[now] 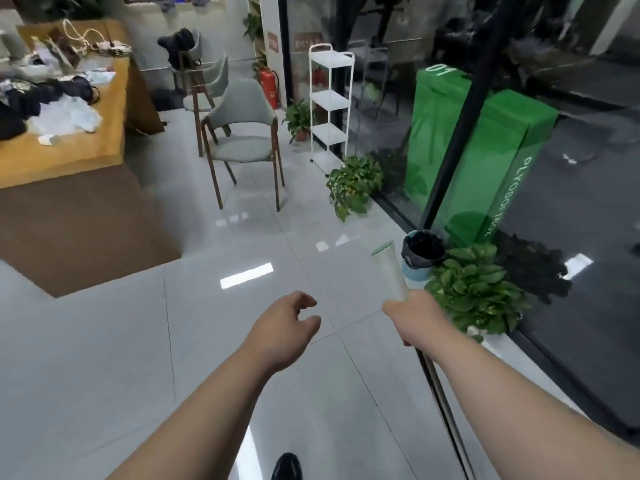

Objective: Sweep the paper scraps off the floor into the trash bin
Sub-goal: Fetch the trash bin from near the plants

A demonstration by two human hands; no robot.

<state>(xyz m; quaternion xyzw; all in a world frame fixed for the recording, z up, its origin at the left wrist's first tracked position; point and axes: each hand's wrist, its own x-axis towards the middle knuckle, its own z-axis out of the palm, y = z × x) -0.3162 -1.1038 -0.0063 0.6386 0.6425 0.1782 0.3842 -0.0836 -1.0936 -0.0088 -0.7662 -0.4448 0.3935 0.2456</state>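
My right hand [415, 315] is closed around a long tool: its pale green handle end [390, 271] sticks up past my fist and its dark metal pole [440, 393] runs back down towards me. Which tool it is I cannot tell, as its head is out of view. My left hand [287, 323] hovers beside it over the floor, empty, fingers curled apart. The trash bin [420, 254], blue with a black liner, stands just beyond the handle by the glass wall. No paper scraps show on the grey tiled floor [138, 358].
Potted plants [474, 289] [353, 183] line the glass wall on the right. A grey chair [244, 140] and a white shelf rack [330, 98] stand further back. A cluttered wooden table [69, 150] fills the left. My dark shoe [286, 467] shows at the bottom.
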